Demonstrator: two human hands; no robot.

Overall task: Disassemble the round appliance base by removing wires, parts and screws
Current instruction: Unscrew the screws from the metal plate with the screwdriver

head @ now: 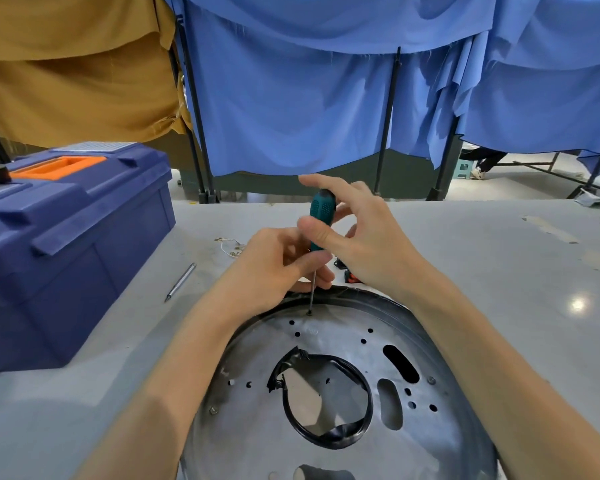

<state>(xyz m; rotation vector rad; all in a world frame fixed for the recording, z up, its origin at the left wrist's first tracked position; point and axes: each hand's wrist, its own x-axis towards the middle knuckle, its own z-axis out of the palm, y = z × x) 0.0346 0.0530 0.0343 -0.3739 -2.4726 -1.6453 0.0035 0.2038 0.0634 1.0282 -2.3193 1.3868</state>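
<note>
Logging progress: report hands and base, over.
Right hand pinches screwdriver handle; left hand holds its shaft. Tip on screw, far edge of round base. Nothing obstructing.

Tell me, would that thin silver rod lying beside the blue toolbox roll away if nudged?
Probably: the thin silver metal rod looks round and lies free on the smooth grey table, so a sideways nudge would likely roll it. It appears straight and metallic, so likely stiff, and slim enough to feel light.
</note>
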